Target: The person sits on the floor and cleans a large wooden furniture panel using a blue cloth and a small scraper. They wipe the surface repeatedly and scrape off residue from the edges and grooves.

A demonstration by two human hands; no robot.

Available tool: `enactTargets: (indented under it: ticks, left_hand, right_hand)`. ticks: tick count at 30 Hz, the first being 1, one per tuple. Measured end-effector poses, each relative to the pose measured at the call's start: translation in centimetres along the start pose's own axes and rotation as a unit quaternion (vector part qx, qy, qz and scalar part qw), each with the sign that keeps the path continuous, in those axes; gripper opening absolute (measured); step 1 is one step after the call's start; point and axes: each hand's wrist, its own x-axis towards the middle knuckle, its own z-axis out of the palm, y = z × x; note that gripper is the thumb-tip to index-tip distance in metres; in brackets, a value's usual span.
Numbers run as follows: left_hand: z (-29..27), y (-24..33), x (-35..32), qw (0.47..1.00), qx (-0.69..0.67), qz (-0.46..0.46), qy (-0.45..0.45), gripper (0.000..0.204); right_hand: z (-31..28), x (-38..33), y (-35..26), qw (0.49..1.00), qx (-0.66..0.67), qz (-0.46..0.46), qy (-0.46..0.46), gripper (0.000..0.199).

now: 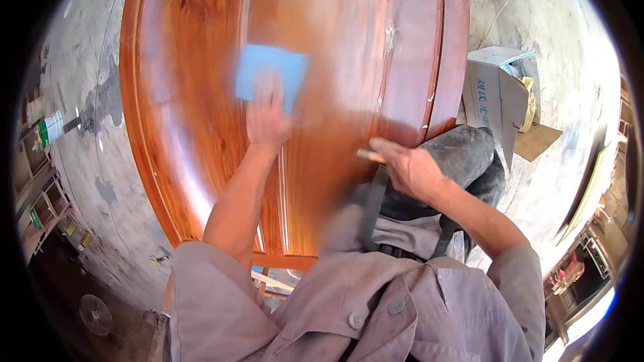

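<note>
A glossy reddish-brown wooden door panel [194, 60] with raised mouldings fills the middle of the view. Flat on its surface lies a square blue sheet [251, 70], either sandpaper or cloth; blur hides which. My left hand [267, 117] presses it down, fingers stretched over it toward the far end and smeared by motion. Lower and to the right, my right hand [412, 171] has its fingers curled around a short whitish stick with an orange end, apparently a cigarette [370, 155]. That hand hovers over my dusty dark knee, beside the panel's right part.
An open cardboard box [493, 90] with crumpled packing stands on the grey, stained concrete floor [537, 20] right of the panel. At far left are a white-and-green container [51, 129] and a round fan-like grille [95, 315]. Wooden strips [272, 281] show beneath the panel's near edge.
</note>
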Motion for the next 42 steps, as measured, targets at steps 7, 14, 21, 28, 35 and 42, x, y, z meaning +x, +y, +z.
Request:
enactTargets:
  ticks: [7, 14, 21, 28, 35, 42]
  left_hand:
    - [0.6, 1.0, -1.1, 1.000, -0.002, 0.007, 0.000, 0.076]
    - [0.6, 1.2, -0.5, 1.000, -0.008, 0.014, 0.009, 0.073]
    - [0.4, 1.6, -0.5, 1.000, 0.022, -0.004, 0.008, 0.070]
    - [1.4, 0.0, -1.2, 0.999, -0.006, -0.039, 0.013, 0.073]
    - [-0.2, 1.0, -1.5, 0.998, 0.015, -0.051, -0.016, 0.076]
    - [-2.4, 3.6, -0.8, 0.995, -0.041, -0.081, -0.044, 0.070]
  right_hand:
    - [-0.8, 1.8, 4.7, 0.985, -0.091, 0.077, 0.124, 0.071]
    - [5.3, 0.9, 2.9, 0.982, -0.135, 0.033, 0.126, 0.082]
    - [15.1, -0.4, -5.5, 0.994, -0.089, 0.022, 0.052, 0.075]
    - [16.9, -3.2, -8.2, 0.995, -0.095, -0.022, -0.017, 0.073]
    - [12.6, -3.9, -6.4, 0.973, -0.153, 0.140, 0.106, 0.073]
    - [12.3, -5.4, -7.2, 0.973, -0.122, 0.192, 0.037, 0.074]
